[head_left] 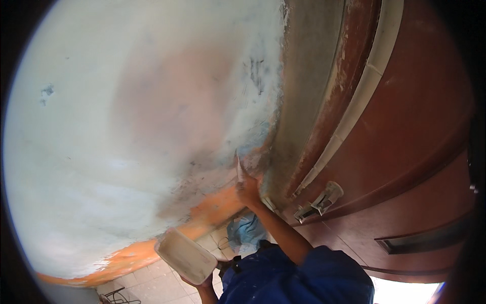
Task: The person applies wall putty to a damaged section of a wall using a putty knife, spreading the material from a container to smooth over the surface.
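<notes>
Two hands at work, well apart. Right hand [247, 191] is raised to the wall [101, 126], fingers closed round the handle of a putty knife [238, 166]; blade lies against the plaster just beside the door frame [304, 101], where pale skim coat gives way to an orange band [212, 210] low on the wall. Knife's long axis runs near vertical, blade tip pointing up and slightly left, handle down into the fist. Left hand [202, 283] sits low, cupped from beneath around a shallow white tray [185, 256], its long side tilted, upper end toward the wall; fingers mostly hidden under it. Judged step: spreading or scraping filler along the edge by the frame, the lower patch not yet covered. Next stroke likely calls for a steady flat blade angle and care to stay off the reddish-brown door [415, 116] and its metal latch [321, 200]. Tiled floor [152, 281] below, a blue bag [246, 230] near the feet.
</notes>
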`<act>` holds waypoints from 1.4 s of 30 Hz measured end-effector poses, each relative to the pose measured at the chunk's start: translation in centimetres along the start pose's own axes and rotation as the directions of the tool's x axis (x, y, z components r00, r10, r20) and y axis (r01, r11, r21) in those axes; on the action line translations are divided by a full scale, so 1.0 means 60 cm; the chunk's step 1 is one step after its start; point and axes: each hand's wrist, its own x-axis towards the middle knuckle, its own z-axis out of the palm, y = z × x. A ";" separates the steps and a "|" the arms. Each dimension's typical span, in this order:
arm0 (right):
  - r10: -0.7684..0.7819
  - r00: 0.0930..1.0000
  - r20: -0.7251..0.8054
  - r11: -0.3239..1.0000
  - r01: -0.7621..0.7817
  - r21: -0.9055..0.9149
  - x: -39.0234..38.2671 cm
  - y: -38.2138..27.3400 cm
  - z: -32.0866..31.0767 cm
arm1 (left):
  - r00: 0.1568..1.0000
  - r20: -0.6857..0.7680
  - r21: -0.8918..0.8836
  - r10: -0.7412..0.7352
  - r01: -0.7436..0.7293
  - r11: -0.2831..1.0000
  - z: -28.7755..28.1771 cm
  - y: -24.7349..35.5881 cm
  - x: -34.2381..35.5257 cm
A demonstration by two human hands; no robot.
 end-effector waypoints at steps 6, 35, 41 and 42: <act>0.217 0.906 -0.364 0.964 -0.256 -0.064 0.014 0.053 -0.114 | 0.960 -0.163 -0.507 -0.227 0.115 0.854 0.031 0.022 -0.041; -0.268 0.963 -0.017 0.902 0.245 -0.356 -0.024 0.082 -0.001 | 0.978 -0.194 -0.130 -0.075 0.050 0.990 0.010 0.016 -0.049; -0.492 0.759 -0.426 0.852 0.318 -0.416 0.006 0.064 -0.102 | 0.979 -0.109 -0.467 -0.172 0.102 0.878 0.024 0.038 -0.043; -0.636 0.618 -0.462 0.764 0.424 -0.486 0.048 0.014 -0.119 | 0.973 -0.090 -0.538 -0.214 0.133 0.832 0.024 0.045 -0.045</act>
